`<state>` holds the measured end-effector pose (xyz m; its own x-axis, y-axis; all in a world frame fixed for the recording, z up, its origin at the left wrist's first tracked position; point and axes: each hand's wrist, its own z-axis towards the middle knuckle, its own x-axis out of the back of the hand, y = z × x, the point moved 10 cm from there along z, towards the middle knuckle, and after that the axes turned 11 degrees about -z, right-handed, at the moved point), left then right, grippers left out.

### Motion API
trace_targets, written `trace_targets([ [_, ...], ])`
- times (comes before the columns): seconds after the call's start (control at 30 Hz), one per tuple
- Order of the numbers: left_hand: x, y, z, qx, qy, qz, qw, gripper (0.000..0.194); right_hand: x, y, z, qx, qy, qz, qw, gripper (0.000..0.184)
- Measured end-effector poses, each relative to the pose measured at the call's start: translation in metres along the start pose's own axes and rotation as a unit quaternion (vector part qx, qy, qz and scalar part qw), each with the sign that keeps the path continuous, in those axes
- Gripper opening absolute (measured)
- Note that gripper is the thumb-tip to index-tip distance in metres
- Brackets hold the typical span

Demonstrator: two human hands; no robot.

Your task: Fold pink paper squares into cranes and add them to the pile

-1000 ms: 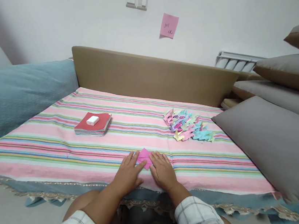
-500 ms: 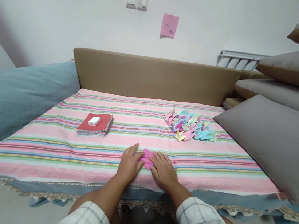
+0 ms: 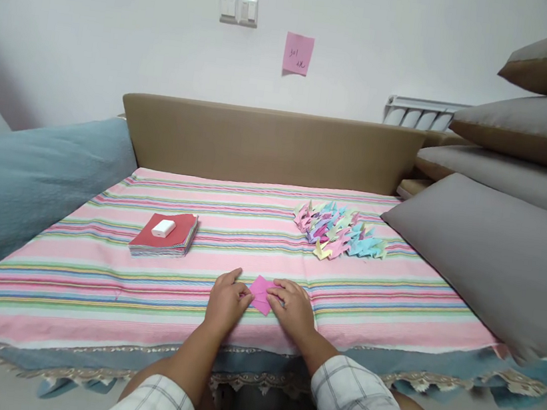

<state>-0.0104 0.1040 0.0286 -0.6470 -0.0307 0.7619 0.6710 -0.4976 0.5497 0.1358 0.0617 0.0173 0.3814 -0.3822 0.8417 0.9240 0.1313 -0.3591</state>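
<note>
A small folded sheet of pink paper (image 3: pixel 260 293) lies on the striped cloth (image 3: pixel 91 288) near its front edge, creases showing across it. My left hand (image 3: pixel 226 301) pinches its left corner between thumb and fingers. On the right side my right hand (image 3: pixel 291 307) grips the paper with thumb and fingertips, covering that corner. Farther back, to the right, sits a pile of folded paper cranes (image 3: pixel 338 230) in pink, blue, yellow and purple. A stack of paper squares (image 3: pixel 182 230), red on top, lies to the left with a small white block (image 3: pixel 163 228) on it.
Grey cushions (image 3: pixel 499 255) are piled along the right side. A blue-covered armrest (image 3: pixel 39 181) borders the left, and a brown backrest (image 3: pixel 265 147) stands behind. On the wall are a pink note (image 3: pixel 298 54) and switches (image 3: pixel 237 9).
My hands have gone from lying flatter over the paper's sides to pinching its edges, and more of the paper shows. The whole view has shifted slightly.
</note>
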Motion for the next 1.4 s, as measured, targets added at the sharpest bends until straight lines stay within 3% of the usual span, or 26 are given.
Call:
trace_targets([
  [0.47,0.008,0.008,0.001,-0.019,0.015,0.003,1.0,0.01,0.001,-0.002,-0.001,0.009,0.013,-0.025,1.0,0.021],
  [0.57,0.014,0.028,-0.009,-0.067,0.034,0.009,0.997,0.025,0.002,-0.003,-0.001,0.009,0.018,-0.027,0.999,0.021],
  [0.7,-0.004,0.057,-0.031,-0.144,-0.044,0.043,0.988,0.039,0.002,-0.003,-0.002,0.008,0.02,-0.022,1.0,0.02],
  [0.93,-0.009,0.026,-0.038,-0.042,-0.072,0.098,0.992,0.045,0.002,-0.003,-0.002,0.013,0.019,-0.023,0.999,0.021],
  [1.27,0.0,0.022,-0.033,-0.03,-0.058,0.106,0.992,0.046,-0.002,-0.001,-0.003,0.014,0.014,-0.019,1.0,0.021],
  [1.4,0.01,0.021,-0.031,-0.038,-0.026,0.104,0.994,0.033,0.0,-0.001,-0.003,0.014,0.017,-0.018,1.0,0.021],
])
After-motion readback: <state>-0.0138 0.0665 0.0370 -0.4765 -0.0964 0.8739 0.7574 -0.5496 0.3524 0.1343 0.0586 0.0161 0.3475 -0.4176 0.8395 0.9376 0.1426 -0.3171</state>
